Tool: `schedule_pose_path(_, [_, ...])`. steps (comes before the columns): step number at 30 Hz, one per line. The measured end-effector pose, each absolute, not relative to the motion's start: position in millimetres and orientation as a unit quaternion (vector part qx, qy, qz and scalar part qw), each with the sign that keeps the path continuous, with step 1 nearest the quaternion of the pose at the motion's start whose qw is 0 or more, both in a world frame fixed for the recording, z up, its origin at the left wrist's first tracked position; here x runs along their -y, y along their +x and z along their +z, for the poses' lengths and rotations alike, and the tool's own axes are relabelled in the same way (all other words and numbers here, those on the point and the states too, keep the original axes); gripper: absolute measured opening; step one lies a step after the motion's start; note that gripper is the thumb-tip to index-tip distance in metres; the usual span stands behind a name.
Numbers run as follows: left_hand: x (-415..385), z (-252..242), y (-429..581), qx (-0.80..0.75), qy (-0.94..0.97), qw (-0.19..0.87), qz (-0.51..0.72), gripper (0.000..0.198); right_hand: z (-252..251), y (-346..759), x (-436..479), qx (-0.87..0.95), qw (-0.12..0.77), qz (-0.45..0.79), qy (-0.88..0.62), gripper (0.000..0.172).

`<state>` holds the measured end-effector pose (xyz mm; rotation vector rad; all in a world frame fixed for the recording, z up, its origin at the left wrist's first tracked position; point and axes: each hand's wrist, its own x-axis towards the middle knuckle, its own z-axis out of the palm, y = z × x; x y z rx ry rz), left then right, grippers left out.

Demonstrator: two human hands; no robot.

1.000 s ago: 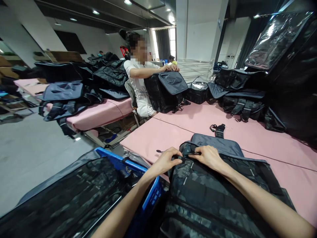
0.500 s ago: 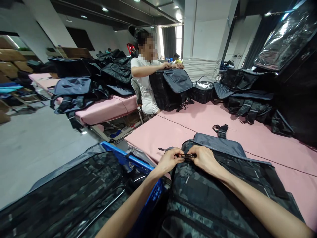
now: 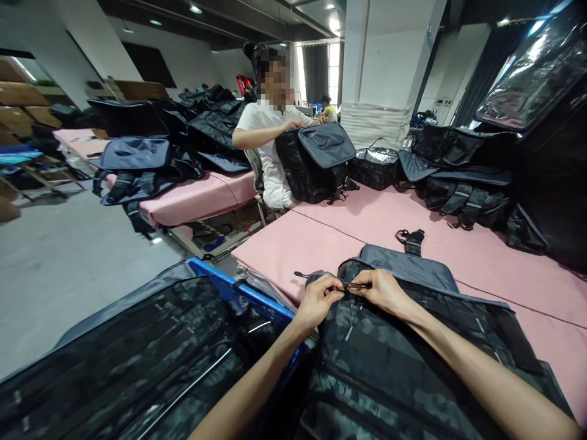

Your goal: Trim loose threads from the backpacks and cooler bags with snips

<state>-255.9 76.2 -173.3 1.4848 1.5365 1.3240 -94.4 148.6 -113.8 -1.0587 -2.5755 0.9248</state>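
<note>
A dark camouflage backpack (image 3: 389, 354) lies in front of me, its grey-lined flap (image 3: 408, 266) folded out on the far side. Both hands meet at its upper left corner. My left hand (image 3: 318, 299) is closed, thumb and fingertips pinched at the corner's edge; what lies between them is too small to make out. Close beside it, my right hand (image 3: 380, 290) is closed on a small, slim dark piece (image 3: 360, 285), whose kind I cannot tell. A short cord pull (image 3: 300, 274) sticks out left of the backpack.
Another camouflage bag (image 3: 137, 342) rests by a blue plastic crate (image 3: 243, 293) on my left. Across the pink table (image 3: 316, 235), a seated co-worker (image 3: 270, 134) handles a dark bag (image 3: 305, 165). More bags (image 3: 463, 189) stand at the far right. A strap (image 3: 414, 242) lies beyond the flap.
My hands stay at the same corner; my left fingers have shifted slightly, and the dark piece shows less between the hands. The co-worker's hand has moved along the far bag's top.
</note>
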Motion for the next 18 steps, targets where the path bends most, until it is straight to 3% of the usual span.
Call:
schedule_pose_path(9, [-75.8, -165.2, -257.5, -0.570, 0.573, 0.319, 0.495, 0.003, -105.1, -108.7, -149.3, 0.892, 0.069, 0.273, -0.355, 0.017])
schedule_pose_path(18, [-65.4, -174.2, -242.0, -0.562, 0.579, 0.231, 0.544, 0.008, -127.6, -86.4, -145.7, 0.837, 0.082, 0.365, -0.400, 0.022])
